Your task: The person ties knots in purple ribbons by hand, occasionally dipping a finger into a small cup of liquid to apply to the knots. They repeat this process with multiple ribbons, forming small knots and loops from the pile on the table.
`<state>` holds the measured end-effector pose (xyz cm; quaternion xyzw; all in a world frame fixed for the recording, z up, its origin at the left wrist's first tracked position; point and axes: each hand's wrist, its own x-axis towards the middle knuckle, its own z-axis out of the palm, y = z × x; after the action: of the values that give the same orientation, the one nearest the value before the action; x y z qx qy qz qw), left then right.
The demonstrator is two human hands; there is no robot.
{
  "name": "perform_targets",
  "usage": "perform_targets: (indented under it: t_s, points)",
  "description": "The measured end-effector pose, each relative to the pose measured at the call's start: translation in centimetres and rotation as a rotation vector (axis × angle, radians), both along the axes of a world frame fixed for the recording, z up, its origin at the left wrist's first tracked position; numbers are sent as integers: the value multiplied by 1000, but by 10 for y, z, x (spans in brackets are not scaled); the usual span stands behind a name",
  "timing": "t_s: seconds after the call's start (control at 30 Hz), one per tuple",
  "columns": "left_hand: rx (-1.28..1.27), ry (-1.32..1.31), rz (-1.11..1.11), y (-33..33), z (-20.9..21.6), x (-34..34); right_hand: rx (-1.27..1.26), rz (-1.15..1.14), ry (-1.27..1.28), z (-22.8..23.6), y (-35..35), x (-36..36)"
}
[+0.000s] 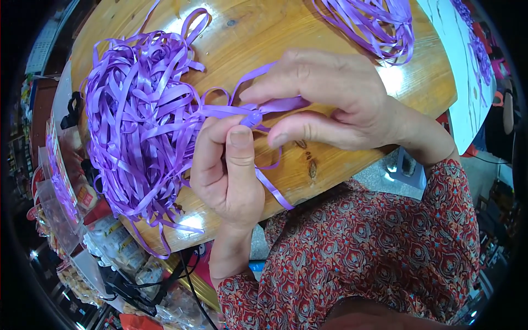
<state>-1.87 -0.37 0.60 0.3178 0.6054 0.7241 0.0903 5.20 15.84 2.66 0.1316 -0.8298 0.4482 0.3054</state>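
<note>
Between thumb and index finger, my left hand [228,170] pinches a purple satin ribbon [220,111] at a small bunched, shiny spot. Whether that spot is a knot or a fold, I cannot make out. My right hand [335,102] is just to the right of it, thumb and fingers spread apart, with a stretch of the ribbon passing through the gap and behind the fingers. A loose tail of ribbon [274,188] hangs below, toward the table's near edge. To the left lies a large tangled heap of purple ribbon [140,121].
The round-edged wooden table [247,27] carries a second bundle of purple ribbon [379,25] at the far right. A white marbled surface [459,71] adjoins on the right. Plastic-wrapped goods [118,242] and black cables [190,280] sit low on the left.
</note>
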Motion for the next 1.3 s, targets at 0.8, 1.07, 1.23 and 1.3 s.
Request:
perform_targets:
  t_s: [0.8,1.07,1.23,1.3]
  points:
    - [-324,699,53,2,11,-18,22,16,-53,0,4,-3]
    - [-313,293,-167,-6,9,-17,211,14,-28,2,9,-6]
    - [-210,137,-141,-5,17,-6,213,0,63,1,9,-9]
    - [-197,168,-107,-5,17,-7,165,12,74,3,8,-8]
